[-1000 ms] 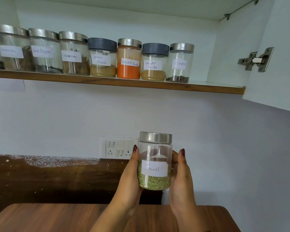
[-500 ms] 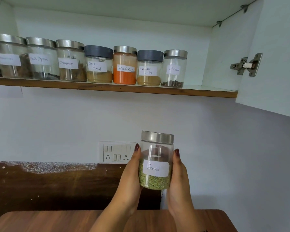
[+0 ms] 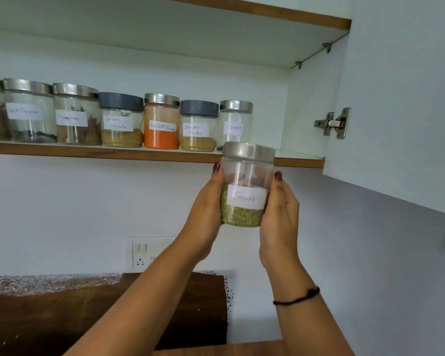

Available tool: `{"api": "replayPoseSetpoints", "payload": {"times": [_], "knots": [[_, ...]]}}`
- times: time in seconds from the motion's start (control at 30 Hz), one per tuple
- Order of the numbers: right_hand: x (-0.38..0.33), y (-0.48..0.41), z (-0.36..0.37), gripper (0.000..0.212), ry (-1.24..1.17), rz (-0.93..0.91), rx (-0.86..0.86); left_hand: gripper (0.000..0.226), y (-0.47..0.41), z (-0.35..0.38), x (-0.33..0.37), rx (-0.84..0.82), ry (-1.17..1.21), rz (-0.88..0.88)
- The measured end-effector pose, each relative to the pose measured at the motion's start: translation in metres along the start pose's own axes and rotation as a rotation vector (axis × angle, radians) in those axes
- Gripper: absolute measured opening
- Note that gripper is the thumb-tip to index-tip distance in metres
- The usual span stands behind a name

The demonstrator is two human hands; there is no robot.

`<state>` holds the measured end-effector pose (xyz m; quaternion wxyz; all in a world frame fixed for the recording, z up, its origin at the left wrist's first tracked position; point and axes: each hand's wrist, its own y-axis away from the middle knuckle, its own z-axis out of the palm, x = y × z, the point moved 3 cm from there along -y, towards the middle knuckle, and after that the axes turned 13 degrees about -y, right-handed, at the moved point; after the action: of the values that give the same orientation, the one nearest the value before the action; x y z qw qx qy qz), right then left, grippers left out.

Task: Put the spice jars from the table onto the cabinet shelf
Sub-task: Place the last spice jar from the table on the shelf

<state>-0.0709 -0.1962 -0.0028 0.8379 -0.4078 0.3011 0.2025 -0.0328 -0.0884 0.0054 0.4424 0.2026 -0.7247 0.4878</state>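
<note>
Green-filled fennel jar (image 3: 245, 187) (steel-grey lid (image 3: 249, 151)); orange chilli jar (image 3: 161, 123); brown-edged white shelf (image 3: 113, 154).

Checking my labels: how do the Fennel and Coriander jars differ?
Fennel jar: silver lid; Coriander jar: grey lid. Fennel jar holds green seeds; Coriander jar, tan powder. Fennel jar is gripped by the left hand and right hand; Coriander jar stands on the shelf. Both are clear with white labels.
</note>
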Motion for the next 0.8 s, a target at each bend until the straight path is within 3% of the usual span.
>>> {"api": "replayPoseSetpoints", "payload": {"times": [0.17, 0.3, 0.53, 0.8], "knots": [[-0.020, -0.048, -0.002, 0.034, 0.065, -0.095, 0.027, 0.058, -0.052, 0.012, 0.009, 0.100, -0.137, 0.127], [-0.032, -0.087, -0.002, 0.036, 0.159, -0.161, 0.045, 0.044, -0.085, 0.022, 0.018, 0.174, -0.216, 0.195], [-0.035, -0.146, -0.002, 0.036, 0.308, -0.281, 0.038, 0.037, -0.139, 0.023, 0.028, 0.280, -0.373, 0.294], [-0.006, -0.183, -0.013, 0.034, 0.397, -0.299, 0.019, 0.030, -0.174, 0.031, 0.019, 0.406, -0.589, 0.401]]}}
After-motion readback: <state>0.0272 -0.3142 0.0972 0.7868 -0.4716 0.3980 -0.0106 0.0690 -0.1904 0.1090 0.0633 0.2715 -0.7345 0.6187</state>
